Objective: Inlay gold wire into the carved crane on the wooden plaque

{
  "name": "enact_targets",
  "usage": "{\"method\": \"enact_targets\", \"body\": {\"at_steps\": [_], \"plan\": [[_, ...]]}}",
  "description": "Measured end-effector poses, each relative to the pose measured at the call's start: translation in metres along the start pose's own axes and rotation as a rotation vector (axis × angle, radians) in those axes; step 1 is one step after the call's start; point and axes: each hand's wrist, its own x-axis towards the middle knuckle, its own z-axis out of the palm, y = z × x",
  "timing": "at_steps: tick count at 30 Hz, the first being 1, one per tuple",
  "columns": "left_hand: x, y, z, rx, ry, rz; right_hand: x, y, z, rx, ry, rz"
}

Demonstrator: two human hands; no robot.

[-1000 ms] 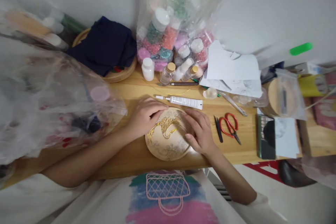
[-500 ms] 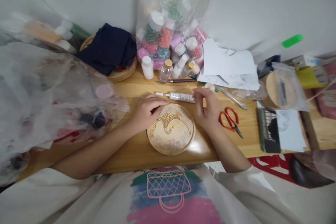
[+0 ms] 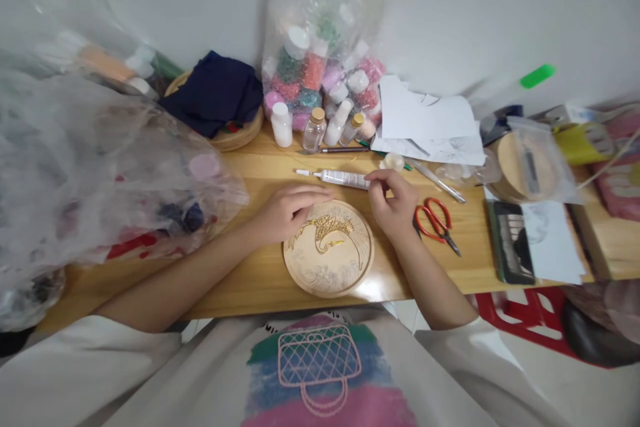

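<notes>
A round wooden plate (image 3: 327,277) lies on the table before me, with a gold bird in raised lines and a finely drawn pattern around it. My left hand (image 3: 287,212) rests across its upper left rim, fingers stretched out. On the plate's right, my right hand (image 3: 393,200) is raised with thumb and fingers curled together in a pinch; whatever is between them is too small to make out. Its fingertips are beside the end of a white glue tube (image 3: 343,178), whose nozzle points left. Red-handled pliers (image 3: 435,220) lie right of this hand.
Small bottles (image 3: 314,130) stand at the back before a plastic bag of colourful jars (image 3: 320,73). Papers (image 3: 425,113) and a silver pen-like tool (image 3: 440,183) lie back right. A crumpled plastic bag (image 3: 115,173) covers the left. A dark case (image 3: 510,247) lies right.
The view has shifted slightly. My left hand has flattened a little over the plate's rim, its fingers closer together. My right hand keeps its pinch near the tube's end.
</notes>
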Motion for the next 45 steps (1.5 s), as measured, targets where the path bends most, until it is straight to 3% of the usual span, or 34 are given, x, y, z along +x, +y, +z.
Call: {"method": "enact_targets", "body": {"at_steps": [6,15,23,29,33,38,45], "plan": [[-0.003,-0.001,0.001,0.071,-0.043,0.038,0.002,-0.001,-0.004,0.085,0.010,0.095],[0.001,0.003,0.001,0.090,0.098,-0.025,0.003,-0.003,-0.008,0.213,-0.061,0.185],[0.001,0.007,-0.003,0.069,0.059,-0.131,0.000,-0.001,-0.010,0.241,-0.182,0.121],[0.002,0.009,-0.006,0.085,0.035,-0.167,0.005,0.003,-0.010,0.119,-0.156,0.049],[0.002,0.008,-0.006,0.144,0.136,-0.199,0.007,0.010,-0.009,-0.043,-0.228,-0.117],[0.000,0.004,-0.005,0.228,0.291,-0.249,0.005,0.015,-0.004,-0.077,-0.339,-0.198],[0.000,0.003,-0.006,0.286,0.236,-0.211,0.005,0.016,-0.006,-0.079,-0.334,-0.159]]}}
